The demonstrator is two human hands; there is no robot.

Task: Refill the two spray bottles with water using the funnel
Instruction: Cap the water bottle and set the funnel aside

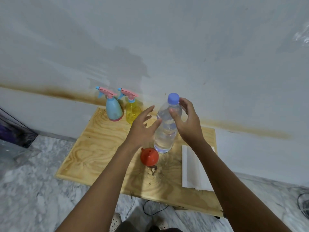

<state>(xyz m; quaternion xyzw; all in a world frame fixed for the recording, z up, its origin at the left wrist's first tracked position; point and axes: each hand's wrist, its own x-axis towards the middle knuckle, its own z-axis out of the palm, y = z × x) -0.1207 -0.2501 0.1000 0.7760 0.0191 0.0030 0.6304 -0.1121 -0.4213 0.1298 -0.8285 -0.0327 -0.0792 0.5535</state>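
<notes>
A clear water bottle with a blue cap stands upright mid-table. My right hand curls around its upper part, thumb on the front and fingers beside the neck and cap. My left hand is open with fingers spread, its thumb by the bottle's left side. A red funnel lies on the table just in front of the bottle. Two spray bottles stand capped at the back left by the wall: a blue one and a yellow one, both with pink triggers.
All of this sits on a low wooden table against a white wall. A folded white paper towel lies at the right, partly under my right forearm. Cables run on the marble floor below the front edge; a dark box stands at left.
</notes>
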